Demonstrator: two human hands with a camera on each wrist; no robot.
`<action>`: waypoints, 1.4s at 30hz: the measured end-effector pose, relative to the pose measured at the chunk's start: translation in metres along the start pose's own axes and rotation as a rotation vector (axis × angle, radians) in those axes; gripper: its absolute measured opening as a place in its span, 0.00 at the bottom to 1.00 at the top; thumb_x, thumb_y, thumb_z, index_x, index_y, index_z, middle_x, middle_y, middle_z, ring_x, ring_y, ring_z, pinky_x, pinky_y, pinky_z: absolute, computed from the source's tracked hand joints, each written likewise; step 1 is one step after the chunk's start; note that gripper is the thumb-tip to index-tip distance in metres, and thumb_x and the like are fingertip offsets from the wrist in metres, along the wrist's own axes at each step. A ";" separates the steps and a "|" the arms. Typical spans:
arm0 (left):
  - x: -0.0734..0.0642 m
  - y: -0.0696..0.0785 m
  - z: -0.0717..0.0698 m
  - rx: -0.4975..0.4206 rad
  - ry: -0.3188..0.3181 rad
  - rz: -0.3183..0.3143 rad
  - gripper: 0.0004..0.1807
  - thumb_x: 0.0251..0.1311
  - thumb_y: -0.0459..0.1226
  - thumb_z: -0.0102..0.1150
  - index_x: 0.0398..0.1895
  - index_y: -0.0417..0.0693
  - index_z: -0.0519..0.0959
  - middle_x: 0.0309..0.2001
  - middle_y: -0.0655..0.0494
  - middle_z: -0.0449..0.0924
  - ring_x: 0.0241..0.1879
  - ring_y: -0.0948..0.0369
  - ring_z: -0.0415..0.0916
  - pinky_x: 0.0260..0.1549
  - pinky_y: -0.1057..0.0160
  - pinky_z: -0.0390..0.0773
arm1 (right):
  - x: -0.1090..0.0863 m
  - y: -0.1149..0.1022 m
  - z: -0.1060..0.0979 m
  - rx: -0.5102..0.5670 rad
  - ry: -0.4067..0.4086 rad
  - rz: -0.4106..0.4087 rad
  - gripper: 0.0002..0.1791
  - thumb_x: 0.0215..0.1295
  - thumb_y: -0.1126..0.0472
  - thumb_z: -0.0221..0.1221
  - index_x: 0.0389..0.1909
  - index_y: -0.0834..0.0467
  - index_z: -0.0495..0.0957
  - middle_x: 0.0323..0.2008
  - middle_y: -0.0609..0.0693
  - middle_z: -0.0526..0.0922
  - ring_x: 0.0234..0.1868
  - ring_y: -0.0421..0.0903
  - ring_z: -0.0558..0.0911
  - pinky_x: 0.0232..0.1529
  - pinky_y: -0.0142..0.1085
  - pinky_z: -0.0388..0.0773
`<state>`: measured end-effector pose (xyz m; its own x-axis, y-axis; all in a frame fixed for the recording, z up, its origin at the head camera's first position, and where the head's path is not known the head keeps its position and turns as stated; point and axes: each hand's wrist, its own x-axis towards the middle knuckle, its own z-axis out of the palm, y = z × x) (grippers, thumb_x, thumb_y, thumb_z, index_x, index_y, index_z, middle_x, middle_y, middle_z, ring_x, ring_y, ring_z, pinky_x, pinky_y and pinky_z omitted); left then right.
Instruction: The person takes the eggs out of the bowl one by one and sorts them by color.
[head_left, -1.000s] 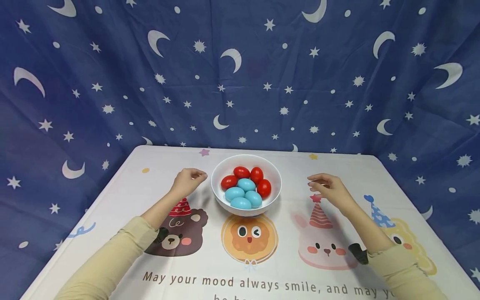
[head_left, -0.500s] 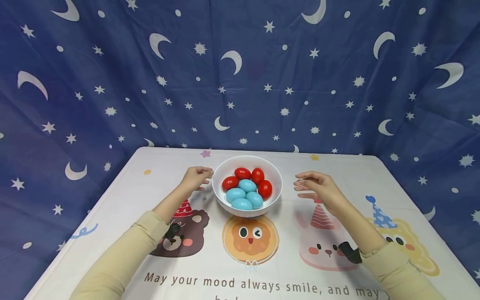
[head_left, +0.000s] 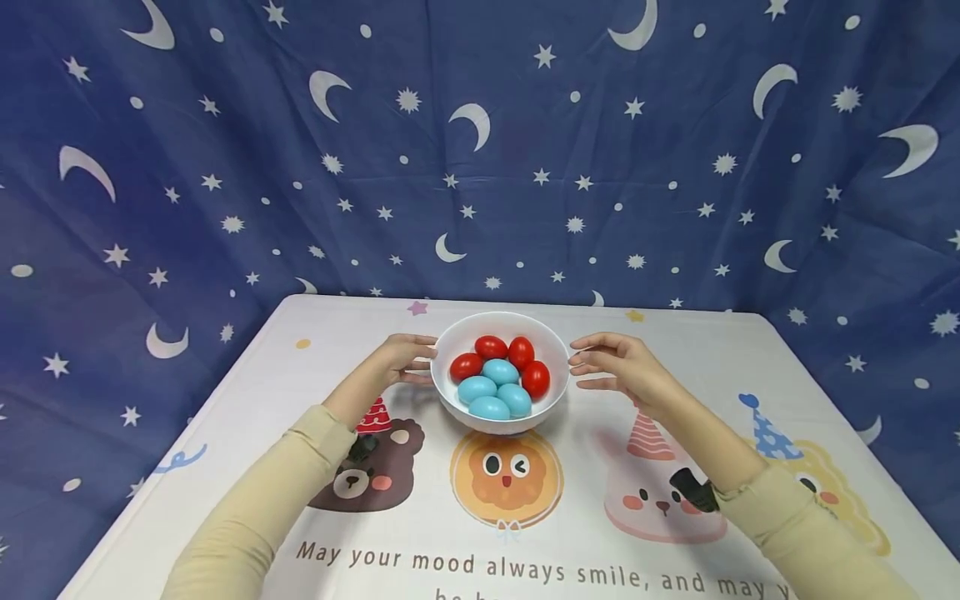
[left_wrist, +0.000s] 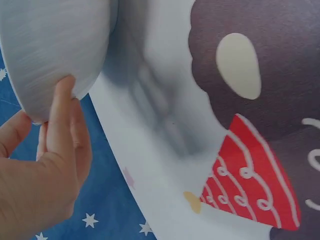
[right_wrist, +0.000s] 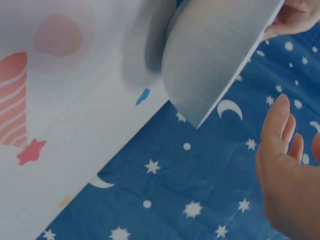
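A white bowl (head_left: 501, 425) stands on the table, holding several red eggs (head_left: 536, 379) and several light blue eggs (head_left: 489, 408). My left hand (head_left: 397, 358) is at the bowl's left side. In the left wrist view, its extended fingertips touch the bowl's outer wall (left_wrist: 55, 45), with the thumb close to the rim. On the other side, my right hand (head_left: 618, 368) is held with loosely spread fingers just short of the bowl. The right wrist view shows a gap between that hand (right_wrist: 285, 170) and the bowl (right_wrist: 210, 65).
A white tablecloth (head_left: 420, 567) printed with cartoon animals and lettering covers the table. Behind it hangs a dark blue curtain (head_left: 525, 242) with moons and stars. A small black device (head_left: 693, 490) sits at the right wrist, another (head_left: 363, 450) at the left.
Both hands have moved inward toward the bowl, and their fingers have spread. The left fingers now reach the bowl's side. The bowl and eggs keep their place on the table.
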<state>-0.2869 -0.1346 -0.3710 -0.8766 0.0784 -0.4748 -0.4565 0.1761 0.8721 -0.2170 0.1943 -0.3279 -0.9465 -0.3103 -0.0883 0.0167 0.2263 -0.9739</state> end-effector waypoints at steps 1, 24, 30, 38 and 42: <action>0.001 -0.001 0.000 -0.007 -0.003 -0.005 0.25 0.66 0.32 0.51 0.66 0.43 0.66 0.64 0.42 0.66 0.61 0.47 0.70 0.41 0.59 0.87 | 0.001 -0.002 0.001 -0.005 -0.008 0.003 0.22 0.69 0.62 0.51 0.57 0.73 0.65 0.39 0.49 0.81 0.41 0.43 0.84 0.50 0.44 0.85; 0.006 -0.011 0.003 -0.102 0.048 -0.034 0.26 0.60 0.33 0.58 0.64 0.47 0.70 0.62 0.43 0.69 0.59 0.51 0.73 0.38 0.66 0.87 | 0.054 -0.027 0.038 -0.467 -0.214 0.029 0.16 0.60 0.67 0.58 0.49 0.68 0.75 0.36 0.56 0.80 0.38 0.53 0.79 0.40 0.39 0.88; 0.005 -0.012 0.001 -0.095 0.058 -0.040 0.26 0.60 0.33 0.57 0.63 0.47 0.70 0.62 0.44 0.69 0.55 0.53 0.75 0.42 0.64 0.86 | 0.067 -0.040 0.055 -0.591 -0.291 -0.039 0.16 0.59 0.69 0.60 0.49 0.68 0.76 0.36 0.59 0.83 0.39 0.58 0.81 0.41 0.41 0.88; 0.011 -0.016 0.000 -0.098 0.061 -0.009 0.24 0.56 0.33 0.61 0.59 0.47 0.75 0.56 0.44 0.75 0.53 0.52 0.78 0.44 0.61 0.86 | 0.092 -0.048 0.073 -0.772 -0.358 -0.166 0.14 0.58 0.69 0.62 0.46 0.65 0.79 0.42 0.61 0.82 0.40 0.51 0.80 0.42 0.39 0.87; 0.009 -0.016 0.002 -0.095 0.072 -0.015 0.25 0.59 0.33 0.58 0.62 0.47 0.72 0.60 0.44 0.72 0.57 0.51 0.75 0.46 0.62 0.85 | 0.104 -0.048 0.082 -0.852 -0.368 -0.203 0.15 0.57 0.70 0.62 0.47 0.65 0.79 0.43 0.62 0.82 0.42 0.52 0.79 0.41 0.34 0.87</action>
<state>-0.2872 -0.1347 -0.3897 -0.8765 0.0051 -0.4813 -0.4793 0.0830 0.8737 -0.2896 0.0751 -0.3072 -0.7423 -0.6561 -0.1363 -0.5151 0.6888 -0.5102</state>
